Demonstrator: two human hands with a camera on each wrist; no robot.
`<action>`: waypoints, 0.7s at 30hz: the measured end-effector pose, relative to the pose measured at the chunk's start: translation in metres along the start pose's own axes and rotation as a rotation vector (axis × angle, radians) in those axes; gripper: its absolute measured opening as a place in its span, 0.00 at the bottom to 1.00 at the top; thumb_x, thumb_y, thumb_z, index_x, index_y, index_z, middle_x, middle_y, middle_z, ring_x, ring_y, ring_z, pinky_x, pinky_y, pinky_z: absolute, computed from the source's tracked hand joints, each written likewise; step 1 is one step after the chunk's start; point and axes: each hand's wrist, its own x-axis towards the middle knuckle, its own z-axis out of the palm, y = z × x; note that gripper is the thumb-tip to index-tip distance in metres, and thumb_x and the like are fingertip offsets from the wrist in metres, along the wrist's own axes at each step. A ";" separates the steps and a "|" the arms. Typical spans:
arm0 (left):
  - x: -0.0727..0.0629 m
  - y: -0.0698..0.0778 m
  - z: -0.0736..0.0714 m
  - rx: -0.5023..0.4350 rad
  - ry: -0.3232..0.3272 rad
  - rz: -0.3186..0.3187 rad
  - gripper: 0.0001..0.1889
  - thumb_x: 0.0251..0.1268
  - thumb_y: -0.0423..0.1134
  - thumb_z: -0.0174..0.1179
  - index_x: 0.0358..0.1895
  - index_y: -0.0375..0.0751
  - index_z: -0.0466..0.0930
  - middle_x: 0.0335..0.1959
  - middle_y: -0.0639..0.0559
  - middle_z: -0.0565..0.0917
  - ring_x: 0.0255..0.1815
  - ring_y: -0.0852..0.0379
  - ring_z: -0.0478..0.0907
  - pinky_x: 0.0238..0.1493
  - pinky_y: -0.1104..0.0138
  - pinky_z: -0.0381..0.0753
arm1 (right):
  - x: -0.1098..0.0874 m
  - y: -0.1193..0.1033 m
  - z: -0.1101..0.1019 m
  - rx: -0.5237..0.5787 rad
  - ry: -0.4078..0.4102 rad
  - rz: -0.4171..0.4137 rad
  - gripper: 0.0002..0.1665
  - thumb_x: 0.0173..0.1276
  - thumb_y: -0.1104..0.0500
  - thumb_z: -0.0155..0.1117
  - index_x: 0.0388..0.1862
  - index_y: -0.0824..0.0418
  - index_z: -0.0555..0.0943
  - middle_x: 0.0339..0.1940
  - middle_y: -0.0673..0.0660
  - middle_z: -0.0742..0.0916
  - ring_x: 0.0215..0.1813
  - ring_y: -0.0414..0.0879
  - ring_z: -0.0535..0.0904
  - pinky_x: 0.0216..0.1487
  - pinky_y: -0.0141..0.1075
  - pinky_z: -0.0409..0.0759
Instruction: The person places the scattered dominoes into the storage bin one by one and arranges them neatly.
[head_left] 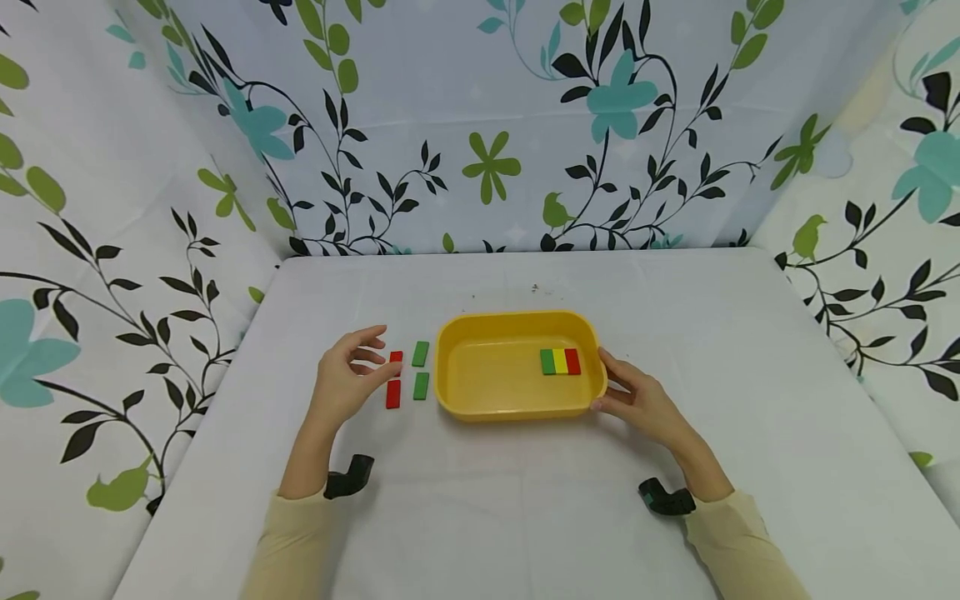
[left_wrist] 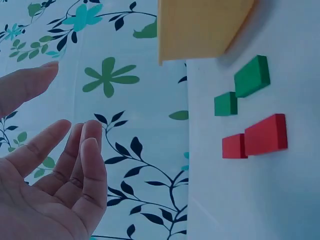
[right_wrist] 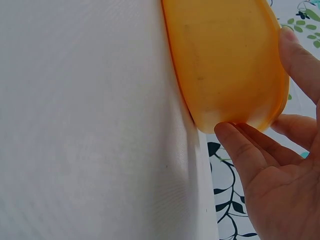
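Observation:
My left hand (head_left: 347, 379) hovers over two red blocks (head_left: 393, 395), partly covering the farther one in the head view. The left wrist view shows the fingers of this hand (left_wrist: 65, 185) apart from the thumb, with nothing between them. Two green blocks (head_left: 421, 386) lie between the red ones and a yellow tray (head_left: 517, 410). Inside the tray, toward its right end, a green block (head_left: 546, 362), a yellow block (head_left: 559, 361) and a red block (head_left: 572, 361) sit side by side. My right hand (head_left: 637, 400) holds the tray's right end with thumb and fingers.
A white cloth covers the table (head_left: 480, 517). Patterned curtains (head_left: 480, 125) rise behind it and along both sides. Each wrist carries a black camera mount, one at the left wrist (head_left: 351, 477) and one at the right wrist (head_left: 666, 498).

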 end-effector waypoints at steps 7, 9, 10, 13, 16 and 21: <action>-0.002 -0.022 -0.003 0.038 -0.065 -0.127 0.30 0.59 0.39 0.69 0.66 0.41 0.73 0.53 0.38 0.78 0.47 0.46 0.79 0.43 0.73 0.78 | 0.000 0.000 0.001 0.005 0.009 -0.007 0.49 0.62 0.63 0.69 0.77 0.69 0.54 0.77 0.69 0.61 0.73 0.68 0.62 0.59 0.33 0.74; -0.002 -0.028 -0.003 0.046 -0.090 -0.164 0.30 0.60 0.39 0.68 0.66 0.41 0.72 0.55 0.37 0.77 0.49 0.45 0.78 0.43 0.69 0.79 | 0.000 0.000 0.002 0.007 0.011 -0.003 0.49 0.62 0.63 0.69 0.77 0.69 0.54 0.77 0.69 0.61 0.73 0.68 0.63 0.58 0.33 0.74; -0.002 -0.031 -0.003 0.047 -0.101 -0.181 0.30 0.60 0.40 0.68 0.67 0.41 0.71 0.56 0.37 0.77 0.49 0.45 0.78 0.43 0.68 0.79 | 0.000 -0.001 0.002 0.008 0.011 0.001 0.50 0.62 0.63 0.69 0.77 0.69 0.54 0.77 0.69 0.61 0.73 0.67 0.63 0.58 0.33 0.74; -0.002 -0.040 -0.003 0.058 -0.134 -0.228 0.31 0.60 0.40 0.67 0.68 0.41 0.70 0.57 0.37 0.76 0.51 0.44 0.77 0.43 0.65 0.78 | 0.000 -0.002 0.001 0.010 0.007 0.022 0.50 0.62 0.62 0.70 0.77 0.67 0.54 0.77 0.67 0.61 0.73 0.65 0.63 0.59 0.31 0.74; -0.002 -0.049 -0.002 0.068 -0.161 -0.272 0.32 0.60 0.40 0.67 0.68 0.41 0.69 0.58 0.38 0.75 0.53 0.45 0.75 0.42 0.65 0.77 | 0.000 -0.002 0.001 0.013 0.003 0.032 0.51 0.61 0.61 0.70 0.78 0.66 0.54 0.78 0.66 0.61 0.74 0.64 0.63 0.59 0.31 0.74; -0.002 -0.062 0.000 0.067 -0.194 -0.313 0.32 0.59 0.41 0.68 0.68 0.41 0.70 0.57 0.39 0.75 0.53 0.45 0.74 0.43 0.65 0.76 | 0.000 0.000 0.001 0.006 0.003 0.028 0.50 0.61 0.62 0.70 0.77 0.66 0.54 0.78 0.66 0.61 0.74 0.64 0.63 0.58 0.29 0.74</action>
